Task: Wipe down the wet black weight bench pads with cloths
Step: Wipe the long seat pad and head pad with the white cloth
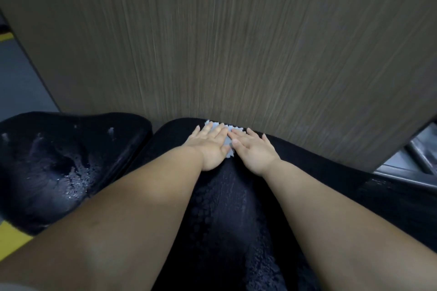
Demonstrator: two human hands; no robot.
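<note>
Wood-grain wall [236, 42] close behind, floor [14, 238] with yellow marking at left, metal frame [418, 156] at right. Black pad [222, 208] running forward between both forearms, far end up against the wall. Cloth [228, 136] on that far end, pale and crumpled, mostly covered.

Presses it with left grip [210, 146] laid flat, fingers straight, clutching nothing. Does likewise with right grip [254, 151], fingertips on the cloth's right part.

Likely trouble from here:
- Cloth slipping out from under flat palms on the slick surface, with no pinch to keep it.
- Cloth bunching against the wall and leaving the last strip wet.
- Water pushed over the edge instead of soaked up.

Glossy pad, beaded with droplets in streaks down the middle (finer detail lost to blur). Second pad [59, 160] at left across a narrow gap, puddled and heavily beaded, seemingly not yet wiped.
</note>
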